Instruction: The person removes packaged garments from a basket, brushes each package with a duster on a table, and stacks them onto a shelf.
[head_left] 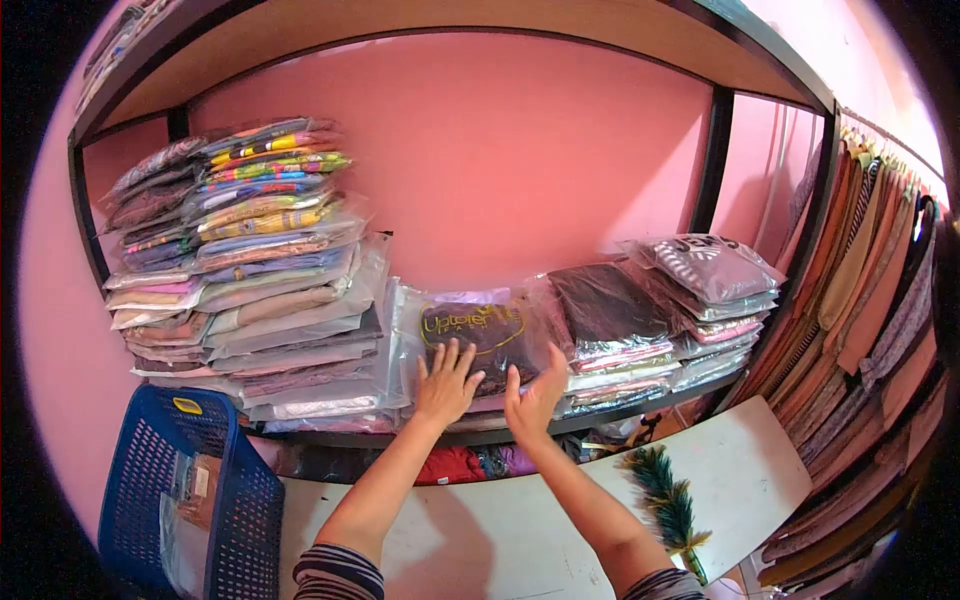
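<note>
On the shelf's middle stack lies a dark folded garment in a clear plastic bag [490,318], with yellow lettering on its front. My left hand [447,385] rests flat on that bag, fingers spread. At the bag's right side is my right hand [535,395], thumb and fingers apart, with nothing visible in its grasp. Just to the right stands another stack topped by a dark bagged garment [608,303]. A tall pile of bagged folded clothes [280,290] rises to the left of my left hand.
A blue plastic basket [245,490] with a bagged item inside stands front left. A white table [740,480] in front of the shelf carries a green feathery sprig [660,500]. Clothes on hangers [850,290] line the right side. More clothes [450,464] lie below the shelf.
</note>
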